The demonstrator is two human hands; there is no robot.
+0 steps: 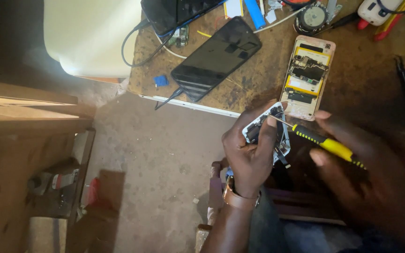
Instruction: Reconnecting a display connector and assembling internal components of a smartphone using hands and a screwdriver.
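My left grip (251, 150) is bare, and just below it on the wrist sits a brown leather watch strap (237, 199) with a metal edge. My forearm below the strap is uncovered, without a sleeve. My right grip (366, 164), right of the strap, is bare too and unringed.

- A dark phone screen (216, 58) lies slantwise on the workbench (352, 75), at eleven o'clock from the hands, black and glossy, a cable plugged into its lower end.
- A second black screen (174, 13) sits at twelve o'clock, cut by the top edge, blue-trimmed.
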